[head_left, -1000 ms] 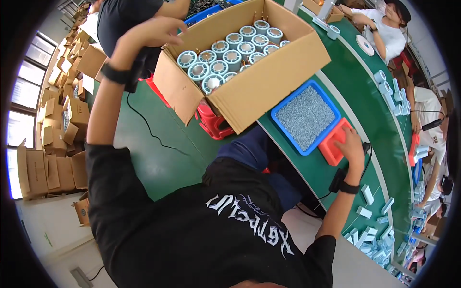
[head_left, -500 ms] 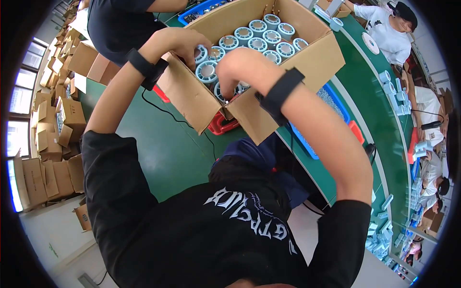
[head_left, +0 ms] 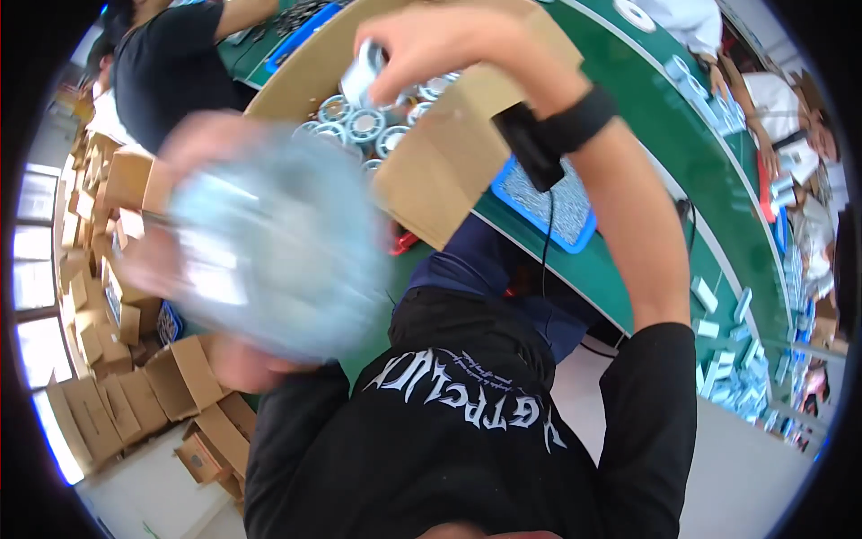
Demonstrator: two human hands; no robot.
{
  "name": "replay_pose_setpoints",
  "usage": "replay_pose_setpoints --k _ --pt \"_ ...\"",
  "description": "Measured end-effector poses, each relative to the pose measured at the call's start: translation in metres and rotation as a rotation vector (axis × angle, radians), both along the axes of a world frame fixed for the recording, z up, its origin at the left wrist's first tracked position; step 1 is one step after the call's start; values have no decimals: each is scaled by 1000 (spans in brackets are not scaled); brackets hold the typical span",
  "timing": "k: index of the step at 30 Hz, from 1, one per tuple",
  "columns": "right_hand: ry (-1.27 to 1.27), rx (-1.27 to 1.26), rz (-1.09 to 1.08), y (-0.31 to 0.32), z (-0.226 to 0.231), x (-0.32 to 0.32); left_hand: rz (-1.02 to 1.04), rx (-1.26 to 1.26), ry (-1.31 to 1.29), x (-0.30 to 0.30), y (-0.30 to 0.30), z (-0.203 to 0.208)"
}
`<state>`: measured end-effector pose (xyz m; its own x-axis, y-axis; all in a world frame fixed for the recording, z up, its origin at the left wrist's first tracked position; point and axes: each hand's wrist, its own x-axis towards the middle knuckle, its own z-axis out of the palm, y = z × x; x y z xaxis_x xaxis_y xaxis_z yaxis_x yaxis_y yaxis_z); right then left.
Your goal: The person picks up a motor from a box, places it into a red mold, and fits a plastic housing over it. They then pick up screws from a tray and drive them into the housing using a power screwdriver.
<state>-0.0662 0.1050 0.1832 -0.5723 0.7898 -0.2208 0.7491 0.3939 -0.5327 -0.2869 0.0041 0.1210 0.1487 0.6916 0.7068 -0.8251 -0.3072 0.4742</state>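
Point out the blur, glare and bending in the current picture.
Head view: the left hand and the pale-blue object it holds are heavily blurred; white glare marks that object; the windows are very bright; the green worktable looks bowed.

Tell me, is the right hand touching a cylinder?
Touching. The head view shows the right hand holding a cylinder, fingers against its side.

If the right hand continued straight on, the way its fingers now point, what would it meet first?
Probably the light-blue cylinders in the cardboard box, below the right hand and its held cylinder, though depth is unclear.
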Motion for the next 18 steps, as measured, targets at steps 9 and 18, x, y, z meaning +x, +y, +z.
replay_pose_setpoints --k 9,18 --pt "1040 218 -837 -223 -15 286 -306 381 743 185 -73 -60" --pt "338 20 -987 -283 -98 291 -281 551 1045 304 -43 -91"
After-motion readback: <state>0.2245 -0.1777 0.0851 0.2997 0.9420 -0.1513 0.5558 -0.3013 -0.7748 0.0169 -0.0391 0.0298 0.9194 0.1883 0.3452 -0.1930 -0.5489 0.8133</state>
